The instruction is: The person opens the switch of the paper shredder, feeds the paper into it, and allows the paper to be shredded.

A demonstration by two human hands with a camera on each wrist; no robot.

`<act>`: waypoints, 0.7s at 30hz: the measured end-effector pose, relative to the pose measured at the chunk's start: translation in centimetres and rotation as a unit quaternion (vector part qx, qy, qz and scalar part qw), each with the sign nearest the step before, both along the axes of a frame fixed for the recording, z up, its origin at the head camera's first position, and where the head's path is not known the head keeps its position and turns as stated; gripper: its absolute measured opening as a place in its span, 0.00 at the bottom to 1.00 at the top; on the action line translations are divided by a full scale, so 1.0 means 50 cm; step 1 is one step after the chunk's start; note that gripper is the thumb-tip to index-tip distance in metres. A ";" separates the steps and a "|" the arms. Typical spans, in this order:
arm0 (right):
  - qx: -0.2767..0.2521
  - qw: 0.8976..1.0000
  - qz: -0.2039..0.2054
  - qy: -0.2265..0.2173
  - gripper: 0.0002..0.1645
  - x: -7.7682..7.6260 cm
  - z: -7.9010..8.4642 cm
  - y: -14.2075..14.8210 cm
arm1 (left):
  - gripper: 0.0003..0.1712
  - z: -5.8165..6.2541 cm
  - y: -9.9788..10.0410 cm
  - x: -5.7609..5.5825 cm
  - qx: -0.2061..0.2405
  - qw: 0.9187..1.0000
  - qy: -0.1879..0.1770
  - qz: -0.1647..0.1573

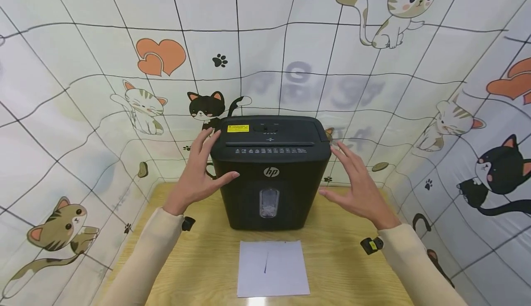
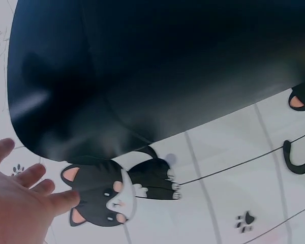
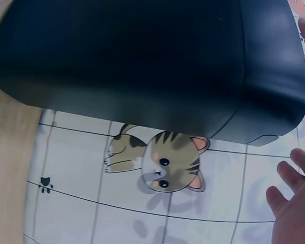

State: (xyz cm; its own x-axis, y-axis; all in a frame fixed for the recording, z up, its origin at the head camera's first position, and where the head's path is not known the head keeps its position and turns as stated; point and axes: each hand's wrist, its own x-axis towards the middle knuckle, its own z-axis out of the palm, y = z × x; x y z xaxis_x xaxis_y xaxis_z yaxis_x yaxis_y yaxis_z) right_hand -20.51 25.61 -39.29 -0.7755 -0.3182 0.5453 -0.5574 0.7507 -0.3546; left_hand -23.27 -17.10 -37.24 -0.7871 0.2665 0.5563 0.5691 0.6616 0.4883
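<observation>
A black HP paper shredder [image 1: 244, 195] stands upright on the wooden table, its feed slot on top and a small window with shreds at its front. To its left is my left hand [image 1: 199, 170], fingers extended and spread beside the upper edge. My right hand [image 1: 358, 188] is at the opposite side, likewise spread near the top corner. Both wrist views show the fingers near the dark shredder body [image 2: 157, 66] with nothing held in them; whether the fingertips touch it I cannot tell. In front lies a white sheet of paper [image 1: 282, 269] with a dark pen stroke.
The wooden table [image 1: 199, 260] reaches back to a wall covering [image 1: 265, 48] printed with cartoon cats, hearts and grid lines. Similar covering closes in on the left and right. A yellow label [image 1: 238, 128] is stuck on the shredder's top.
</observation>
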 end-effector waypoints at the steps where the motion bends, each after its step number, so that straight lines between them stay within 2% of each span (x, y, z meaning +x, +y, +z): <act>1: -0.002 1.000 -0.005 -0.004 0.68 0.002 -0.005 0.002 | 0.65 -0.009 -0.002 0.003 0.009 1.000 0.002 0.001; 6: -0.024 0.999 -0.025 -0.016 0.70 0.007 -0.038 0.013 | 0.70 -0.057 -0.018 0.016 0.047 0.999 -0.003 0.015; 15: -0.064 0.995 -0.062 -0.053 0.74 0.020 -0.135 0.028 | 0.69 -0.164 -0.042 0.048 0.100 0.992 -0.053 0.057; 21: -0.066 0.992 -0.076 -0.076 0.75 0.029 -0.173 0.042 | 0.69 -0.224 -0.048 0.064 0.130 0.985 -0.093 0.066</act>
State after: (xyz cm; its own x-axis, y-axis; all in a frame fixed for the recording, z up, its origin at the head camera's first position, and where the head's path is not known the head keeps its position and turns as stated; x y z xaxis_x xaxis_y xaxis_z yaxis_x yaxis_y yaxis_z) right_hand -19.06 27.70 -47.94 -0.8860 -0.1241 0.4468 -0.3729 0.7633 -0.5275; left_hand -20.07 -19.49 -48.44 -0.9000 0.0223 0.4353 0.3713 0.5625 0.7388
